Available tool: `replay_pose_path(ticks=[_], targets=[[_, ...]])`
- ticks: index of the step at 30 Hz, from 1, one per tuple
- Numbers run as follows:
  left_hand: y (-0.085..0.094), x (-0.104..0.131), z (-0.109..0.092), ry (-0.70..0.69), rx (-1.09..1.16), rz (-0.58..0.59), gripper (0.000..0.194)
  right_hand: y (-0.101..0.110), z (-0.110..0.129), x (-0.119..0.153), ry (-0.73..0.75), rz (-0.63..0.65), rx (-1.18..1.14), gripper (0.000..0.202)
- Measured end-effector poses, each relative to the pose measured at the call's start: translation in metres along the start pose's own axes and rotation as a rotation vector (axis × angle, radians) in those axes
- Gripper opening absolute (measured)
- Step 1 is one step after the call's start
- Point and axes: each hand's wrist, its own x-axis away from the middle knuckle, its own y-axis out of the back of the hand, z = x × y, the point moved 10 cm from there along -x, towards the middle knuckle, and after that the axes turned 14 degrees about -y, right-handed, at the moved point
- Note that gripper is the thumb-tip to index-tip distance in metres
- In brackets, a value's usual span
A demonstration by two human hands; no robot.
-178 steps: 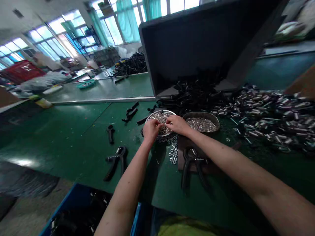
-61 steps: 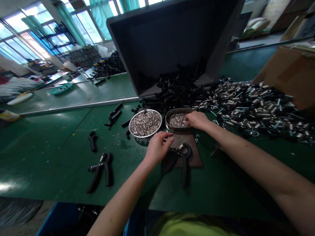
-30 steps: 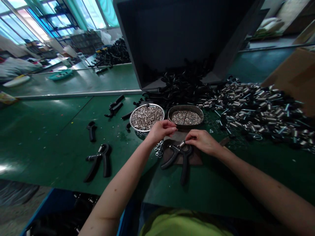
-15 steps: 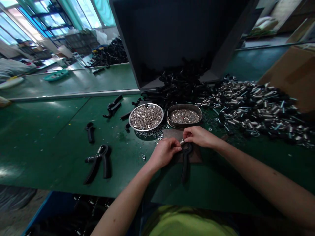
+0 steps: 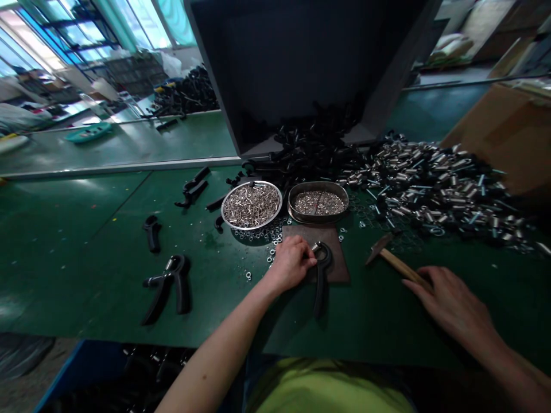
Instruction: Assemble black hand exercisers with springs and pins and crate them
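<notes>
My left hand (image 5: 295, 261) is closed at the spring end of a black hand-grip handle (image 5: 320, 284), steadying it on a brown metal plate (image 5: 341, 258). A small coil spring (image 5: 316, 247) shows beside the fingertips; what exactly they pinch is partly hidden. To the right, my right hand (image 5: 451, 301) has its thumb and fingers around the wooden handle of a hammer (image 5: 402, 267), whose head points left toward the plate. A hand grip with two handles and a spring (image 5: 170, 287) lies at the left, below a single black part (image 5: 152, 234).
A round dish of metal pins (image 5: 222, 215) and an oval tin of small metal parts (image 5: 318, 218) stand behind the plate. Loose nuts (image 5: 248, 276) are scattered nearby. Springs and bolts (image 5: 443, 189) are heaped at right, beside a cardboard box (image 5: 508, 137). Black parts spill from a large bin (image 5: 297, 69).
My right hand has left the spring area, moved right and taken hold of the hammer handle. My left hand has stayed at the black handle. The view has shifted slightly.
</notes>
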Motion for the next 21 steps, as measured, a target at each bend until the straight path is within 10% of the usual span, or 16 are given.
replay_pose_path(ticks=[4, 12, 18, 21], targets=[[-0.003, -0.002, 0.007, 0.057, 0.088, 0.016, 0.003, 0.005, 0.008, -0.001, -0.073, 0.029, -0.081, 0.032], [-0.009, 0.001, 0.028, 0.17, 0.244, -0.073, 0.016, 0.067, 0.119, 0.01, 0.136, 0.173, -0.69, 0.042], [-0.01, 0.001, 0.029, 0.191, 0.216, -0.071, 0.018, 0.033, 0.16, 0.012, 0.321, 0.339, -0.376, 0.038], [-0.008, 0.002, 0.028, 0.196, 0.212, -0.082, 0.019, 0.054, 0.157, 0.012, 0.289, 0.215, -0.478, 0.04]])
